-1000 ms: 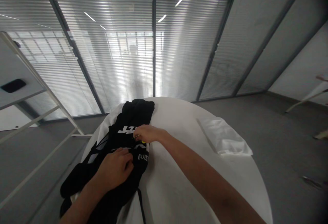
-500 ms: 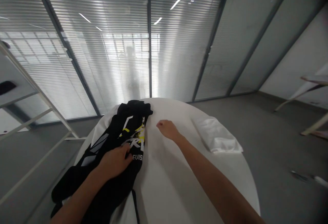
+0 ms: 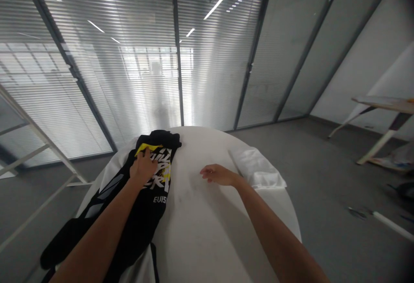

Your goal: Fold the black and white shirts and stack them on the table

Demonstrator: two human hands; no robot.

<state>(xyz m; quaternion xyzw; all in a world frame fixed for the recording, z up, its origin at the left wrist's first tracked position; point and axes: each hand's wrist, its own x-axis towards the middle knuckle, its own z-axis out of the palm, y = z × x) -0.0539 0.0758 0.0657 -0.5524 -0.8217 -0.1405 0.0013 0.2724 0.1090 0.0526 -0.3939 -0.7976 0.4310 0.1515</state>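
A black garment with white and yellow lettering and grey stripes lies folded lengthwise along the left side of the round white table. My left hand rests on the upper part of its print, fingers extended over the cloth and not gripping it. Over the table's middle, to the right of the garment, my right hand is held with loosely bent fingers slightly apart and nothing in them. Beyond it, at the right edge, a folded white cloth lies flat.
A white metal frame stands on the floor at the left. Glass partitions with blinds rise behind the table. At the right are a wooden-topped table and a white pole-like object on the floor.
My left hand has slid forward up the garment, uncovering more lettering below. My right hand has drawn back slightly from the far side, and its fingers have loosened from a curl. The view has turned rightward.
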